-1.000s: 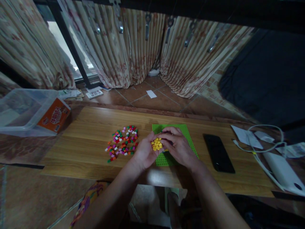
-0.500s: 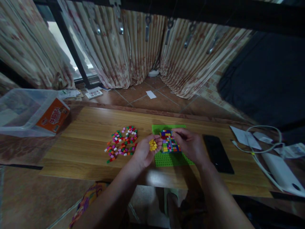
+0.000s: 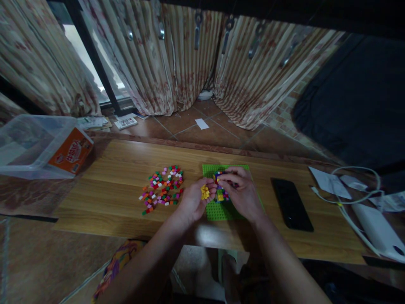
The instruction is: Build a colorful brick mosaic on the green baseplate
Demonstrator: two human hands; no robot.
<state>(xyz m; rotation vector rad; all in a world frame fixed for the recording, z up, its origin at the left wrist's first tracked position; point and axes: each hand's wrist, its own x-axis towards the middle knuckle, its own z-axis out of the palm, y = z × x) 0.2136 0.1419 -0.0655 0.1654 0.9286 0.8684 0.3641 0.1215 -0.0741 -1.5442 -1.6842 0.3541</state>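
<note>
My left hand (image 3: 193, 200) is cupped palm up around a small heap of yellow toy bricks (image 3: 205, 192), beside the left edge of a green baseplate (image 3: 218, 214). On that plate lies a block of many-coloured bricks (image 3: 220, 197), partly covered by my right hand (image 3: 238, 190). The right fingers are pinched together over the block, close to the left fingertips. Whatever is between them is too small to make out. Farther left, loose bricks (image 3: 164, 196) in red, green, pink, orange and white are scattered over the wooden table (image 3: 110, 190).
A black phone-like slab (image 3: 291, 204) lies right of the baseplate. White cables (image 3: 373, 169), a paper sheet (image 3: 329, 182) and a white oblong device (image 3: 378, 230) occupy the table's right end. A clear plastic bin (image 3: 34, 145) with an orange label stands at the left.
My right hand has moved left across the brick block, from its upper right side toward its left side and my left fingertips. The left hand keeps cupping the yellow bricks.
</note>
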